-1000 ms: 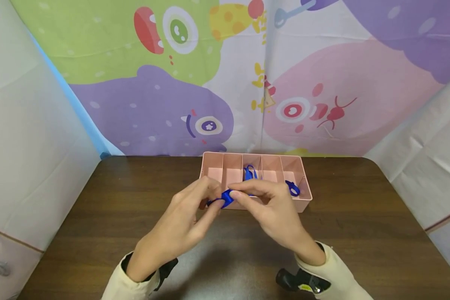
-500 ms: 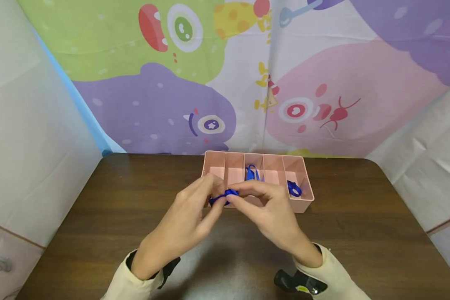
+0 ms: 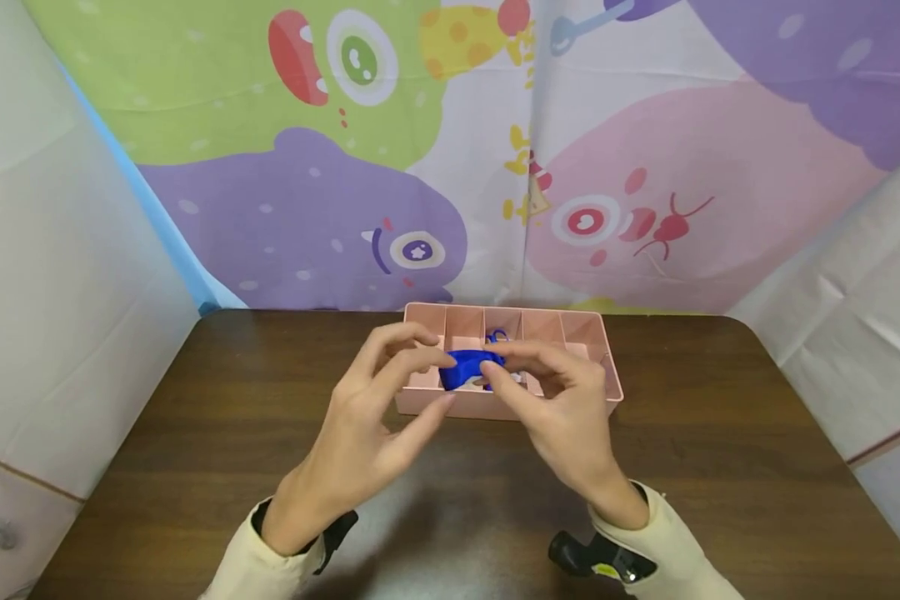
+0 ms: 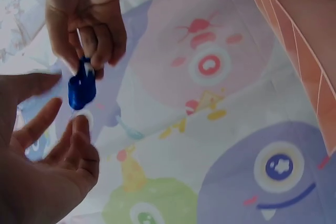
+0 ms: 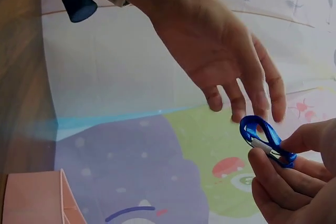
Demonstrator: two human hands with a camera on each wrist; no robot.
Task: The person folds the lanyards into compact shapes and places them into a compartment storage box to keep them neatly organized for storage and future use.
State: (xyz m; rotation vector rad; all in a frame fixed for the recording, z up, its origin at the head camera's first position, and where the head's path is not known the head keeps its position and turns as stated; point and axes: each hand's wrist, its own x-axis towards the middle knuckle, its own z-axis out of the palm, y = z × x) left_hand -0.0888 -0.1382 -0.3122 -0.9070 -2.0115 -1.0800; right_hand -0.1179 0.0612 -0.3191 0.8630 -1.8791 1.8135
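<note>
My right hand [image 3: 562, 412] pinches a coiled blue strap [image 3: 467, 367] between thumb and fingers. A small white piece shows on the strap [image 5: 261, 145] in the right wrist view. My left hand [image 3: 363, 408] sits just left of it, thumb and fingers spread with a gap between them. In the left wrist view these fingers are apart from the strap [image 4: 81, 92]. Both hands are raised over the front of a pink divided box [image 3: 465, 406]. Another blue strap [image 3: 499, 335] lies in its middle compartment, partly hidden by my right hand.
The box stands toward the back of a dark wooden table [image 3: 195, 450]. A cloth [image 3: 487, 250] with cartoon figures hangs right behind the table's back edge. White cloth walls [image 3: 112, 275] flank it. Both wrists wear black devices [image 3: 603, 560].
My left fingers have let go of the strap and spread apart. The strap, now in my right hand alone, shows as a wider loop and is a little higher over the box.
</note>
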